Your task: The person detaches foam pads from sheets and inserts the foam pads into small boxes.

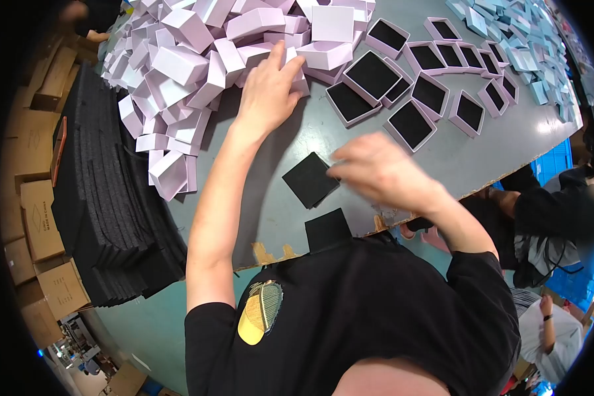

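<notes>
Closest to the camera is a black shirt (pixel 376 303) with a yellow and green patch (pixel 261 313) on its chest, set against the near edge of a grey table (pixel 264 175).

The left hand (pixel 267 89) reaches forward to a lilac box (pixel 301 86) at the near side of a pile, its fingers parted and its thumb beside the box; whether it grips cannot be told. The right hand (pixel 379 168) is blurred, fingers bent and close together, tips at the right side of a black pad (pixel 310 180). Contact between them cannot be made out, nor whether the fingers pinch anything.

That pad lies flat, corner toward the shirt, on the table between the two forearms. Just nearer, a second pad (pixel 328 230) sits by the worn edge, close against the shirt.

Beyond the right hand stand lined boxes (pixel 373 76), lilac with black insides, some overlapping, others side by side. Ahead and to the left heaps the lilac pile (pixel 180 65), its boxes tipped every way. Blue boxes (pixel 525 59) crowd the far right.

Left of the table rises a stack of black foam (pixel 112 191), with cartons (pixel 39 218) past it. Off to the right are a person in dark clothes (pixel 548 211) and another in white (pixel 558 343).
</notes>
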A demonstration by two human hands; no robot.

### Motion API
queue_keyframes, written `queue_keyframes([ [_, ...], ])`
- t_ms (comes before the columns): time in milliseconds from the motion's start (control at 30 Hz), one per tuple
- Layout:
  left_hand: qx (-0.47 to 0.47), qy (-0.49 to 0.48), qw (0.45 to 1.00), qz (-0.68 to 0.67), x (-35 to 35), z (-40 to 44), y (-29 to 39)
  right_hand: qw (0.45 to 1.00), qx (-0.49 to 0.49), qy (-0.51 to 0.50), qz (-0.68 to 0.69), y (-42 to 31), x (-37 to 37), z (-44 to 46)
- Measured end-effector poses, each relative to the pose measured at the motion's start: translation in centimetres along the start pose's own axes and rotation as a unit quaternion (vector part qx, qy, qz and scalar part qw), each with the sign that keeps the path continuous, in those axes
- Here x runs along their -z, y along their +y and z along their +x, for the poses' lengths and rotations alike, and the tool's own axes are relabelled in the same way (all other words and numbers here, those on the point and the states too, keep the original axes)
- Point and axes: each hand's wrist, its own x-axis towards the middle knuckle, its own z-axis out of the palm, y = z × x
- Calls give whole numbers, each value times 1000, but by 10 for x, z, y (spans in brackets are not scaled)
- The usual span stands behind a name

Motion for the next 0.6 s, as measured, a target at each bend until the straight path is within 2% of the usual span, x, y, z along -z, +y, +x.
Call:
queue_keyframes([
  [33, -8, 7, 1000, 3, -5, 2, -2, 998, 23, -26, 57, -7, -11, 10],
  [67, -16, 13, 1000, 5, -7, 3, -3, 998, 41, -45, 36, -11, -23, 15],
  [167, 90, -83, 991, -59, 21, 0, 13, 991, 48, -127, -16, -4, -55, 10],
  [200, 108, -71, 989, -71, 27, -5, 16, 992, 67, -104, -8, -2, -51, 12],
  [300, 149, -39, 980, -124, 37, -32, 18, 992, 43, 38, 109, 2, -39, 11],
  [333, 152, -25, 977, -150, 28, -46, 14, 981, 1, 129, 144, 0, -31, 13],
  [367, 158, -11, 971, -177, 19, -60, 12, 973, -50, 151, 169, 2, -21, 11],
  [400, 197, -3, 955, -221, 14, -67, 17, 959, -88, 194, 189, 5, -14, 12],
  [433, 307, -69, 910, -271, 15, -74, 25, 940, -127, 237, 208, 8, -11, 14],
  [467, 298, -51, 902, -307, 11, -80, 32, 937, -125, 277, 171, 13, -14, 19],
  [533, 267, -19, 884, -383, -9, -92, 38, 963, -49, 257, 65, 25, -26, 30],
  [600, 250, 2, 900, -358, -14, -97, 48, 975, 34, 215, -42, 32, -36, 40],
])
